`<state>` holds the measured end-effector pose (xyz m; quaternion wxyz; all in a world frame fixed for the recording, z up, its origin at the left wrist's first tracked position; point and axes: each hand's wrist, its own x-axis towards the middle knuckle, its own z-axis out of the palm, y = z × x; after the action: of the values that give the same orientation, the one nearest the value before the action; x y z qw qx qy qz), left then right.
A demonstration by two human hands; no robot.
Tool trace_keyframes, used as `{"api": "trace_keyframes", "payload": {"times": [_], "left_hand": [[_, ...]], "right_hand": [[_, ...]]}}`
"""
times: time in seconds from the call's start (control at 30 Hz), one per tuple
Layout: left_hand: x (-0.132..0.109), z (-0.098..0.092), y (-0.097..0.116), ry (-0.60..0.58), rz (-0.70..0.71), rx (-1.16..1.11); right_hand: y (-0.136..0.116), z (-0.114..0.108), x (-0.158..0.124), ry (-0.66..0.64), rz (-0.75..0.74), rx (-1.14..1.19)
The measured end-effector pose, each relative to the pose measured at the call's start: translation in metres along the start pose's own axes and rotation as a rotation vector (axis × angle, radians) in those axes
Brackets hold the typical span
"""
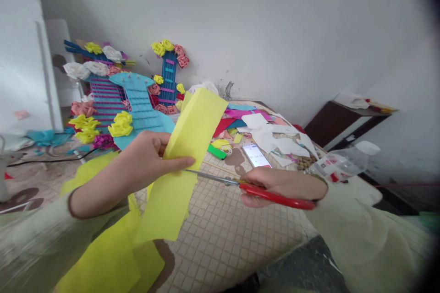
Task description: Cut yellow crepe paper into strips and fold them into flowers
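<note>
My left hand (147,165) pinches a long folded strip of yellow paper (197,123), its thumb lying across the front. The strip slants upward to the right over the table. My right hand (264,183) is closed around a pair of scissors with red handles (278,195). Their blades (213,177) point left and meet the strip's right edge just under my left thumb. How far the blades are parted is hard to see. Below my left forearm lie more sheets of yellow paper (113,256).
Behind stand blue guitar-like paper crafts (140,105) with paper flowers. A phone (256,155), a green utility knife (217,152), white paper scraps (285,139) and a clear plastic bottle (343,162) are on the tile-patterned table (240,233). A dark cabinet (330,123) stands at right.
</note>
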<state>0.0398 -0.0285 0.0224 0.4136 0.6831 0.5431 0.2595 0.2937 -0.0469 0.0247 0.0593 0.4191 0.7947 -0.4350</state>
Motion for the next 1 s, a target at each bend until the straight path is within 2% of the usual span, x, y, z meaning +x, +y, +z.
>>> {"api": "trace_keyframes", "payload": {"times": [0.47, 1.0], "left_hand": [[-0.0012, 0.0009, 0.0017, 0.008, -0.009, -0.007], [-0.0007, 0.0009, 0.0012, -0.049, -0.050, 0.010]], "right_hand": [[0.0011, 0.0000, 0.0002, 0.009, -0.002, -0.005], [0.0045, 0.0005, 0.0019, 0.005, -0.006, -0.017]]}}
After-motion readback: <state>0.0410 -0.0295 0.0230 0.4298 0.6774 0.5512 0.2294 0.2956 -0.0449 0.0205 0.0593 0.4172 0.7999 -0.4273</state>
